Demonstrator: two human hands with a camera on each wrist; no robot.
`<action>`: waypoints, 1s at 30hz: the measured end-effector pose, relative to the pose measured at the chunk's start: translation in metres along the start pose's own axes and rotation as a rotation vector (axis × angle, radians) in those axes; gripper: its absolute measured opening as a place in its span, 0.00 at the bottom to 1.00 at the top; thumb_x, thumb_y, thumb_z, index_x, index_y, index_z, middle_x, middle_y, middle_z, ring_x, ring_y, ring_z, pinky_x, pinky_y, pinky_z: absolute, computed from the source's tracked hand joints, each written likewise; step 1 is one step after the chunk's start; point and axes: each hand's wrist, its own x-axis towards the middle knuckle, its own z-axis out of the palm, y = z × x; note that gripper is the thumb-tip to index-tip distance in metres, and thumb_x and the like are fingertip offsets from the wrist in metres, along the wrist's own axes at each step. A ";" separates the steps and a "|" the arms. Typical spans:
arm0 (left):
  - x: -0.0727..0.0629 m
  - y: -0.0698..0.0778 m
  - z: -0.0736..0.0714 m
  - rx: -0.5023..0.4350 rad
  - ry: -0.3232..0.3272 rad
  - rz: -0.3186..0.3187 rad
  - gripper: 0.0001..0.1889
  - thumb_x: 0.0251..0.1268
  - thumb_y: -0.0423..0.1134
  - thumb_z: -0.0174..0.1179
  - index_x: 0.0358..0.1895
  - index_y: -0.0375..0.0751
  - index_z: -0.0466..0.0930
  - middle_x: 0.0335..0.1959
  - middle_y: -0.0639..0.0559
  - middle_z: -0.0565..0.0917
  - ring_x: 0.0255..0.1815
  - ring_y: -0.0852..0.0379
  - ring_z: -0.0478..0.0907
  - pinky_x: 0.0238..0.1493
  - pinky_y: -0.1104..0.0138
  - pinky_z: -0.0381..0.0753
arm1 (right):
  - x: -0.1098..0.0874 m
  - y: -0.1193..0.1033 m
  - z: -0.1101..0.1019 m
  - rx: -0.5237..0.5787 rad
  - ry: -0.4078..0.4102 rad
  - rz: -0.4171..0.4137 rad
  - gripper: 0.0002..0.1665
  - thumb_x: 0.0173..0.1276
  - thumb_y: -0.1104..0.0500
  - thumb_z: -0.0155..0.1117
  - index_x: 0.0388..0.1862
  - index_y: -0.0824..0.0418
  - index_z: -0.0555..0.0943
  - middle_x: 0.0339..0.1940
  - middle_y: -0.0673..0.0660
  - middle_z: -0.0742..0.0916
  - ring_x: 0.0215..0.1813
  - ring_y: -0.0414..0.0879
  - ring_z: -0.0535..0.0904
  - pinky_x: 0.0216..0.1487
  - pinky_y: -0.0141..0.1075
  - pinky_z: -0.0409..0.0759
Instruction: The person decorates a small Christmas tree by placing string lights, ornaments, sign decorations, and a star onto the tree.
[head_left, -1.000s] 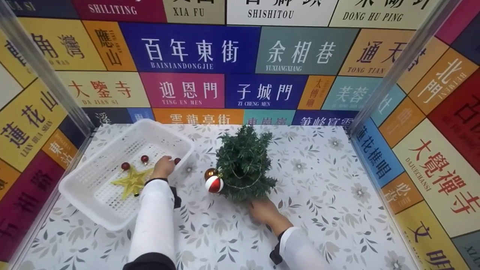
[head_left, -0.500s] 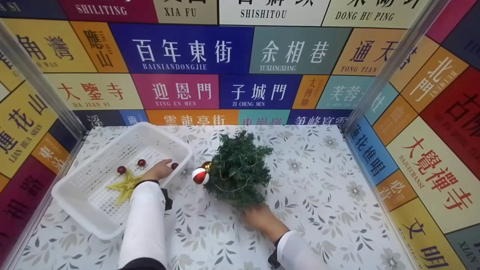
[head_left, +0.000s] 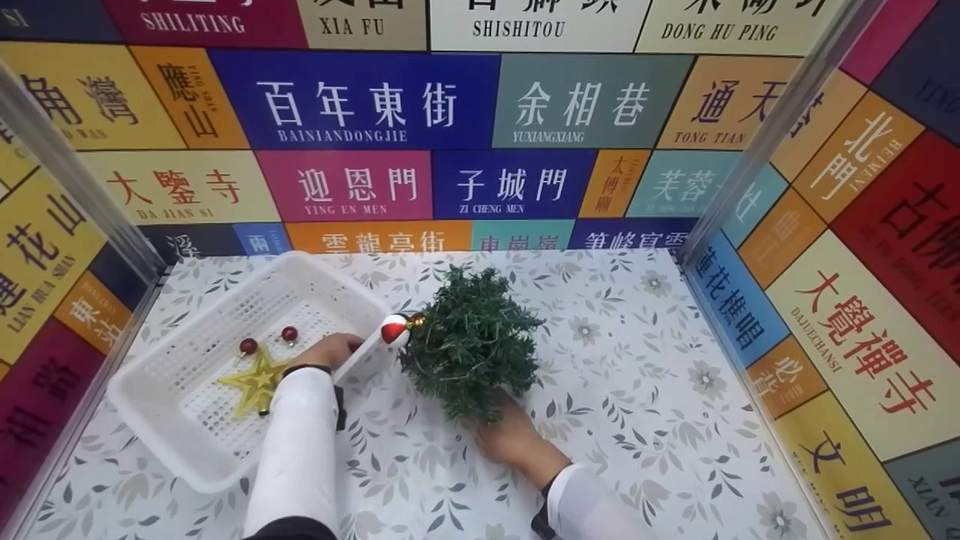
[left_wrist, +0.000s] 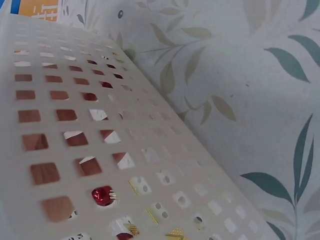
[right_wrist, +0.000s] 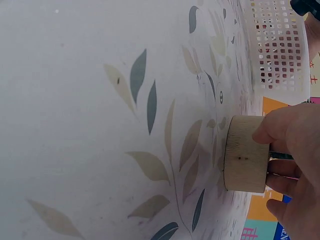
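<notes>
My left hand (head_left: 326,352) reaches into a white plastic basket (head_left: 161,375), its fingertips at the inner right wall. Through the holes of the basket wall (left_wrist: 135,115), the left wrist view shows bits of skin and dark red beside the fingers. The rim hides the fingertips, and I cannot tell whether they grip the red ball there. My right hand (head_left: 514,439) grips the small Christmas tree (head_left: 469,337) low down, thumb and fingers around its round wooden base (right_wrist: 246,154). A red-and-white ball ornament (head_left: 393,330) hangs on the tree's left side, overlapping the basket rim.
A gold star (head_left: 256,381) lies in the basket, with two dark red balls (head_left: 247,346) just behind it. Leaf-patterned white covering (head_left: 637,420) spreads under everything. Colourful sign-covered walls (head_left: 352,97) enclose the back and sides, with clear corner posts.
The tree has turned and tipped, bringing the red-and-white ball up and left to the basket rim; the gold ball beside it is now mostly hidden. My left fingers have moved onto the red ball's spot.
</notes>
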 end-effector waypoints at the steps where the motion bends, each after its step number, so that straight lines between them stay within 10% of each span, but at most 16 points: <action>1: -0.001 -0.001 0.001 0.007 0.021 0.011 0.18 0.60 0.36 0.54 0.53 0.37 0.74 0.48 0.41 0.76 0.48 0.45 0.71 0.48 0.56 0.70 | 0.001 -0.002 0.000 0.044 0.002 0.049 0.37 0.65 0.45 0.49 0.62 0.71 0.59 0.58 0.69 0.68 0.58 0.61 0.65 0.57 0.49 0.64; 17: -0.010 -0.013 -0.004 0.134 0.190 -0.002 0.13 0.59 0.36 0.53 0.44 0.32 0.77 0.45 0.36 0.77 0.48 0.40 0.71 0.49 0.54 0.69 | 0.003 -0.004 0.004 -0.179 -0.004 -0.143 0.34 0.60 0.54 0.52 0.65 0.63 0.60 0.62 0.68 0.65 0.64 0.61 0.57 0.62 0.50 0.55; 22: -0.017 -0.005 -0.011 0.104 0.369 -0.020 0.13 0.57 0.36 0.52 0.43 0.33 0.76 0.37 0.40 0.79 0.36 0.46 0.73 0.42 0.55 0.71 | 0.003 -0.001 -0.001 -0.310 0.068 -0.272 0.28 0.61 0.52 0.54 0.61 0.56 0.68 0.57 0.64 0.71 0.60 0.58 0.64 0.62 0.51 0.55; 30: -0.053 0.019 -0.013 -0.021 0.627 0.066 0.13 0.58 0.39 0.53 0.43 0.35 0.76 0.34 0.42 0.80 0.34 0.48 0.77 0.36 0.58 0.74 | -0.005 0.010 -0.023 -0.130 0.118 -0.163 0.11 0.59 0.61 0.55 0.39 0.62 0.78 0.35 0.58 0.80 0.36 0.53 0.76 0.39 0.45 0.74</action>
